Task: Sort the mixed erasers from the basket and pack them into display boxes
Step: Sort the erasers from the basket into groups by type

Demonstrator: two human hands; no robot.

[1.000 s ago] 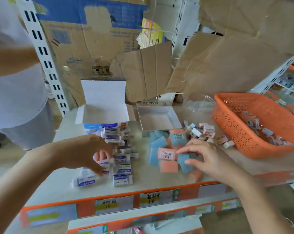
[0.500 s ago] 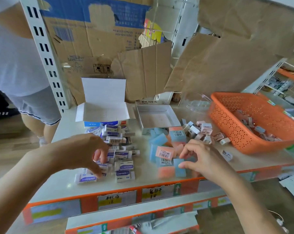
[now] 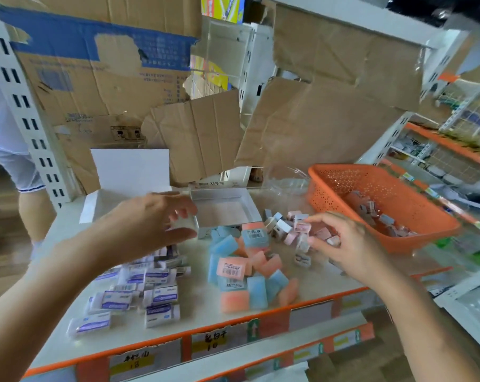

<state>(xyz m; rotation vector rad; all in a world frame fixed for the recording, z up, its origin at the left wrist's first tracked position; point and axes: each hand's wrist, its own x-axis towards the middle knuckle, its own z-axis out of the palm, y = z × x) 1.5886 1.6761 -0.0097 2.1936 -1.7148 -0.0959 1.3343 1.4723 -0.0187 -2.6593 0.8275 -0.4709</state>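
Fingers of the left hand (image 3: 150, 224) pinched a blurred white eraser (image 3: 183, 224); the lidded box (image 3: 131, 169) lay just beyond, at twelve o'clock. Right hand (image 3: 346, 244) curled among pink erasers (image 3: 291, 237) at its ten o'clock; whether it gripped one, I couldn't tell.

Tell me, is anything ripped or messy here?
Yes. The big cardboard at the back is torn, with ragged holes. The pink and blue erasers lie tumbled in a heap on the shelf, some tilted on others, while the display box behind them is empty.
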